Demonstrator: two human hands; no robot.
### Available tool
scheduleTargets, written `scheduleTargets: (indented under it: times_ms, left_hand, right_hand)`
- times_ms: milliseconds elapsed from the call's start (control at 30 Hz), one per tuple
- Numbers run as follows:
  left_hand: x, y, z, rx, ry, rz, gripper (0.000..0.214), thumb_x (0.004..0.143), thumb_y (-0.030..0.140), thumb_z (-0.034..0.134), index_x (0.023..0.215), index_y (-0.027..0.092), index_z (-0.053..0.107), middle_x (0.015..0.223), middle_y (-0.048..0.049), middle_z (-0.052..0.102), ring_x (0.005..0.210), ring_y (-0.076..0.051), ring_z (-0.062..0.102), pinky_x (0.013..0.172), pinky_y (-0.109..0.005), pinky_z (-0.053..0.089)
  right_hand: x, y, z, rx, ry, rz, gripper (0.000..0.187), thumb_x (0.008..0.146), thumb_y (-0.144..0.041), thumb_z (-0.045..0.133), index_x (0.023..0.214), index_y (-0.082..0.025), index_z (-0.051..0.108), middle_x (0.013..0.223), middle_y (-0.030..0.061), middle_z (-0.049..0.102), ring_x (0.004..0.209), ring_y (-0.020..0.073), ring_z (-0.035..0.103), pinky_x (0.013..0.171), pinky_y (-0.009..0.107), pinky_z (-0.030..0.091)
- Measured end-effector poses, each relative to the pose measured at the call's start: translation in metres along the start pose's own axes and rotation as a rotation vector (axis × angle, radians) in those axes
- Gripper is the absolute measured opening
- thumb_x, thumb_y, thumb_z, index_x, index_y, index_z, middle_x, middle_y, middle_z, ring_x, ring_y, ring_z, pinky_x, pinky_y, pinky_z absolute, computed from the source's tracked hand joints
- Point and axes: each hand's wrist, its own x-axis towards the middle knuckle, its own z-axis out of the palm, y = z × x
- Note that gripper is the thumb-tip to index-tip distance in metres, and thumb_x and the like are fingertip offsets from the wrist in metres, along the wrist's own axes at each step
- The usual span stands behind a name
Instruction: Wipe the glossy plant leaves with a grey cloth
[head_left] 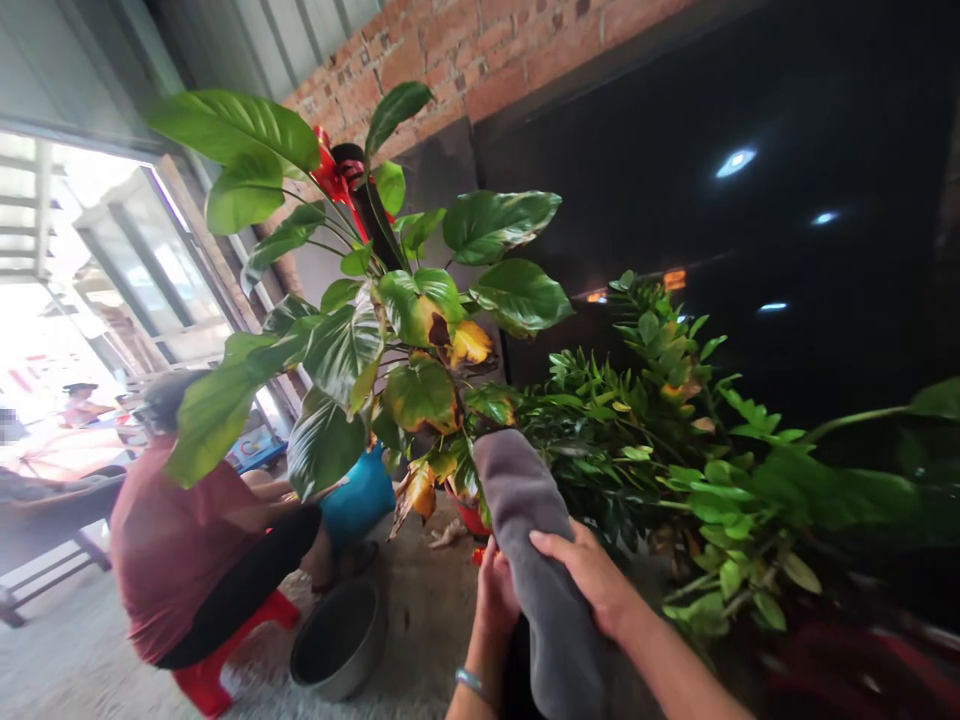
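A soft grey cloth (pixel 536 545), long and folded, hangs between my two hands in the lower middle of the head view. My left hand (pixel 496 585) grips its left edge, the fingers partly hidden behind it. On the right edge, my right hand (pixel 589 575) is closed with the thumb lying on top. The cloth's upper end reaches the lower leaves of a tall potted plant (pixel 345 345), which has large green leaves, some yellow and browned. A red ribbon (pixel 330 172) is tied near the top of its dark pole. Most of the plant's red pot (pixel 471 515) is hidden.
Bushy green plants (pixel 720 500) crowd the right side before a glossy dark panel (pixel 675 180). At left, a person (pixel 180 520) sits on a red stool (pixel 232 650) beside a grey basin (pixel 337 640) and a blue container (pixel 360 500). A brick wall (pixel 450 60) rises behind.
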Motion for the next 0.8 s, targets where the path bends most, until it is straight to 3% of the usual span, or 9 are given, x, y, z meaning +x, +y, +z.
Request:
scheduleTargets:
  times_ms: [100, 167, 233, 333, 467, 533, 600, 667, 800]
  left_hand:
    - [0.005, 0.001, -0.001, -0.108, -0.108, -0.051, 0.038, 0.074, 0.051, 0.069, 0.086, 0.015, 0.072, 0.082, -0.0103, 0.073, 0.095, -0.032, 0.068, 0.094, -0.045, 0.049]
    - [0.011, 0.001, -0.005, -0.163, -0.132, -0.074, 0.038, 0.076, 0.049, 0.068, 0.093, 0.015, 0.072, 0.087, -0.0107, 0.073, 0.097, -0.030, 0.067, 0.096, -0.045, 0.046]
    - [0.014, 0.000, -0.007, -0.178, -0.121, -0.100, 0.037, 0.080, 0.046, 0.064, 0.098, 0.014, 0.071, 0.091, -0.0114, 0.073, 0.096, -0.029, 0.067, 0.096, -0.044, 0.045]
    - [0.014, -0.002, -0.006, -0.191, -0.092, -0.121, 0.029, 0.085, 0.038, 0.059, 0.093, 0.014, 0.071, 0.086, -0.0096, 0.073, 0.084, -0.025, 0.067, 0.092, -0.043, 0.045]
    - [0.008, -0.002, 0.001, -0.202, -0.048, -0.150, 0.019, 0.083, 0.029, 0.063, 0.071, 0.016, 0.066, 0.074, -0.0063, 0.071, 0.074, -0.023, 0.067, 0.083, -0.039, 0.047]
    - [0.006, -0.002, 0.004, -0.200, -0.034, -0.146, 0.016, 0.079, 0.025, 0.068, 0.066, 0.017, 0.064, 0.071, -0.0042, 0.071, 0.070, -0.022, 0.067, 0.076, -0.036, 0.048]
    - [0.005, -0.002, 0.005, -0.194, -0.021, -0.133, 0.012, 0.075, 0.022, 0.071, 0.066, 0.017, 0.065, 0.068, -0.0028, 0.071, 0.065, -0.020, 0.066, 0.069, -0.033, 0.047]
    - [0.006, -0.002, 0.005, -0.189, -0.021, -0.121, 0.011, 0.073, 0.021, 0.073, 0.065, 0.017, 0.066, 0.066, -0.0021, 0.072, 0.061, -0.019, 0.065, 0.066, -0.031, 0.046]
    - [0.011, -0.003, 0.002, -0.173, -0.007, -0.112, 0.009, 0.070, 0.020, 0.075, 0.066, 0.017, 0.068, 0.067, -0.0013, 0.074, 0.060, -0.016, 0.065, 0.068, -0.030, 0.048]
  right_hand:
    - [-0.005, 0.028, -0.021, -0.018, 0.184, 0.082, 0.028, 0.053, -0.042, 0.073, 0.071, -0.021, 0.071, 0.071, 0.0058, 0.075, 0.076, 0.0291, 0.070, 0.070, 0.038, 0.053]
    - [-0.017, 0.051, -0.036, -0.032, 0.221, 0.107, 0.024, 0.055, -0.041, 0.074, 0.069, -0.022, 0.071, 0.075, 0.0065, 0.077, 0.082, 0.0304, 0.072, 0.073, 0.038, 0.054]
    - [-0.030, 0.057, -0.046, -0.029, 0.215, 0.097, 0.025, 0.055, -0.040, 0.076, 0.072, -0.022, 0.073, 0.076, 0.0063, 0.078, 0.084, 0.0311, 0.072, 0.073, 0.037, 0.054]
    - [-0.036, 0.027, -0.048, 0.035, 0.263, 0.059, 0.039, 0.051, -0.045, 0.079, 0.080, -0.019, 0.074, 0.075, 0.0072, 0.078, 0.080, 0.0325, 0.073, 0.070, 0.039, 0.055]
    - [-0.016, -0.023, -0.044, 0.192, 0.389, -0.055, 0.045, 0.041, -0.046, 0.080, 0.075, -0.017, 0.072, 0.066, 0.0091, 0.075, 0.078, 0.0353, 0.072, 0.071, 0.042, 0.057]
    - [-0.006, -0.024, -0.044, 0.267, 0.417, -0.045, 0.039, 0.041, -0.044, 0.080, 0.070, -0.019, 0.070, 0.064, 0.0094, 0.074, 0.080, 0.0367, 0.073, 0.072, 0.044, 0.058]
    - [-0.003, -0.008, -0.047, 0.286, 0.450, 0.022, 0.035, 0.043, -0.046, 0.079, 0.066, -0.021, 0.069, 0.065, 0.0097, 0.075, 0.082, 0.0375, 0.073, 0.072, 0.045, 0.059]
    - [-0.007, 0.014, -0.050, 0.247, 0.431, 0.066, 0.034, 0.046, -0.048, 0.080, 0.064, -0.022, 0.070, 0.067, 0.0101, 0.076, 0.085, 0.0374, 0.073, 0.072, 0.045, 0.059]
    - [-0.017, 0.039, -0.054, 0.115, 0.226, 0.040, 0.035, 0.052, -0.052, 0.082, 0.066, -0.021, 0.074, 0.073, 0.0093, 0.078, 0.087, 0.0355, 0.073, 0.078, 0.041, 0.058]
